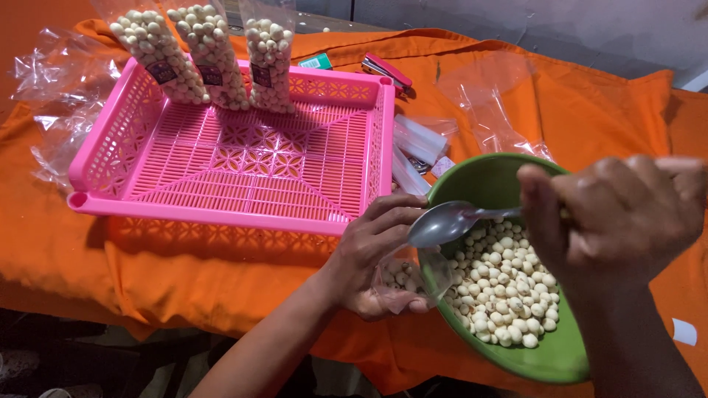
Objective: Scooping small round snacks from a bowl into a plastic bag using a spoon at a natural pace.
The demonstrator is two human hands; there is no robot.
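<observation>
My left hand (372, 254) holds a small clear plastic bag (413, 278) partly filled with round white nuts, pressed against the rim of a green bowl (472, 180). My right hand (619, 214) grips the handle of a metal spoon (446, 222), whose empty bowl hovers over the bag's mouth. The green bowl holds a heap of white nuts (509, 291).
A pink plastic basket tray (221, 210) sits on the orange cloth (590, 110), with three filled nut bags (214, 55) leaning on its far wall. Empty clear bags (59, 110) lie left and right (494, 110). A pink stapler (387, 71) lies behind the tray.
</observation>
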